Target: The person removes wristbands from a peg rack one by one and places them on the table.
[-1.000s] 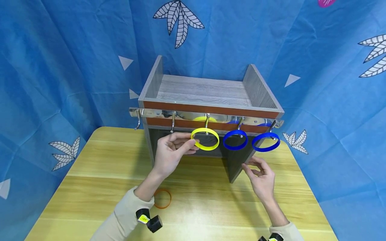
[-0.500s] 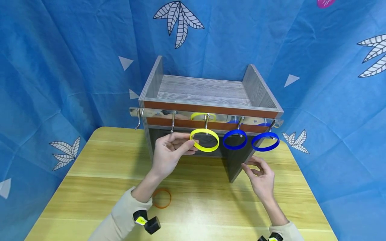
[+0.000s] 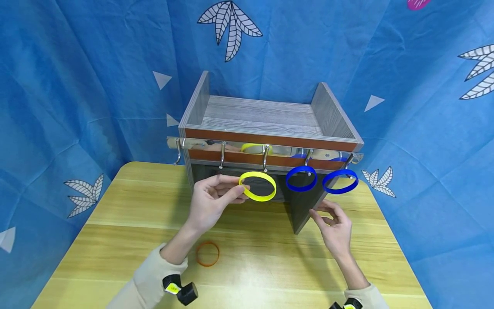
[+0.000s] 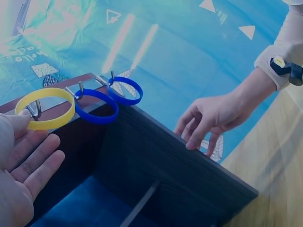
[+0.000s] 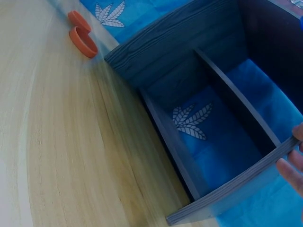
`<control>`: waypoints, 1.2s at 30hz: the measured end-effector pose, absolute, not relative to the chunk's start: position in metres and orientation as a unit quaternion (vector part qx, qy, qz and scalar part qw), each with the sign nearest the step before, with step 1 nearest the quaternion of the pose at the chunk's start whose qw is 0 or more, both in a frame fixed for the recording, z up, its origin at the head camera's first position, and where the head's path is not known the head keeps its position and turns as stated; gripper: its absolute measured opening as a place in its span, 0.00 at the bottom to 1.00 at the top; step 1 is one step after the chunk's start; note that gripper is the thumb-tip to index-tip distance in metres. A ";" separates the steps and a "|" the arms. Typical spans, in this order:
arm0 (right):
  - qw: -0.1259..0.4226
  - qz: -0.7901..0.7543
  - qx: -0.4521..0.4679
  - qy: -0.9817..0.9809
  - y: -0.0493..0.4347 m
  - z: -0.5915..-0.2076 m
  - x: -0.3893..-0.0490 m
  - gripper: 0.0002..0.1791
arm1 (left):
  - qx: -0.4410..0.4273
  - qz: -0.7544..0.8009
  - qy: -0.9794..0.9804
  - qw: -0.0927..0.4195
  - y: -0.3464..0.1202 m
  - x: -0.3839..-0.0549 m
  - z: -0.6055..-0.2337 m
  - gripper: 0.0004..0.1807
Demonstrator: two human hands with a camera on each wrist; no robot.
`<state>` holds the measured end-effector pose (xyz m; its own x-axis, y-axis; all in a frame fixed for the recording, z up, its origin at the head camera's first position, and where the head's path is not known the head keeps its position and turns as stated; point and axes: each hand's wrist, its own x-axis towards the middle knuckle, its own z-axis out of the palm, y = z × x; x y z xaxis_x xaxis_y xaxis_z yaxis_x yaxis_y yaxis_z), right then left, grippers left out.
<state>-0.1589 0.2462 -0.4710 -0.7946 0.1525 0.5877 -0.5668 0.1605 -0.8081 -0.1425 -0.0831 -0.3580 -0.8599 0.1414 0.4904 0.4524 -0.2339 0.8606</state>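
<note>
Ring [image 3: 262, 198] Pinched Below Hook Rail [image 3: 283, 150]

Thumb and fingers of the left hand [image 3: 210, 199] pinched the yellow ring just below the rail's middle hook [image 3: 265, 161]. Blue rings [image 3: 302, 189] hung at the rail's right end. Beneath that end, the right hand [image 3: 335, 229] gripped the side panel [image 3: 305, 210]. An orange ring [image 3: 207, 265] lay below the rail's left half. Print on the left wrist's yellow label [image 3: 173, 288] was too small to read; lettering [image 4: 23, 53] beyond the rail was blurred.

Wooden table [image 3: 266, 262] carries grey shelf unit [image 3: 262, 115]

The unit stands beyond the left hand [image 3: 211, 201], one side panel in the right hand's [image 3: 335, 227] grip. Closer to the person lies an orange ring [image 3: 207, 265], another orange piece [image 5: 79, 20] near it.
</note>
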 end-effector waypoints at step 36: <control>0.250 0.658 0.143 -0.696 0.250 -0.469 -0.159 0.19 | -0.142 -0.705 -0.694 -0.035 -0.108 -0.136 -0.421 0.14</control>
